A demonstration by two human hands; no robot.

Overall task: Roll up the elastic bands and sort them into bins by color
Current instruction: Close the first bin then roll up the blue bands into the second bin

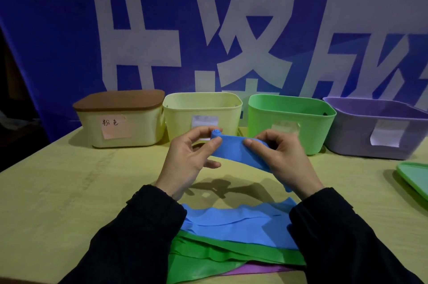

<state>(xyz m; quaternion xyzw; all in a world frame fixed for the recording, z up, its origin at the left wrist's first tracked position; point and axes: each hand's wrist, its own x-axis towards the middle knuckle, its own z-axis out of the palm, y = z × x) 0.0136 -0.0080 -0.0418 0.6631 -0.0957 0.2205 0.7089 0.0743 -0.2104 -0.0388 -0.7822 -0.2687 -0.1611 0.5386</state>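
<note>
Cut off, covered or unreadable

The lilac plastic bin [379, 128] at right and the green lid [414, 179] below it run off the right edge. The purple elastic band [261, 269] shows only a sliver under the green sheet band [208, 258]. Labels on the pale yellow open bin [203, 112] and green bin [289, 117] are too blurred to read.

We have a single head-worn wide-angle view, looking forward and down from close above the yellow-green tabletop [58, 191], our two dark sleeves rising from its lower edge, a row of plastic bins across mid-frame and a blue banner with white characters [58, 29] filling the top.
</note>
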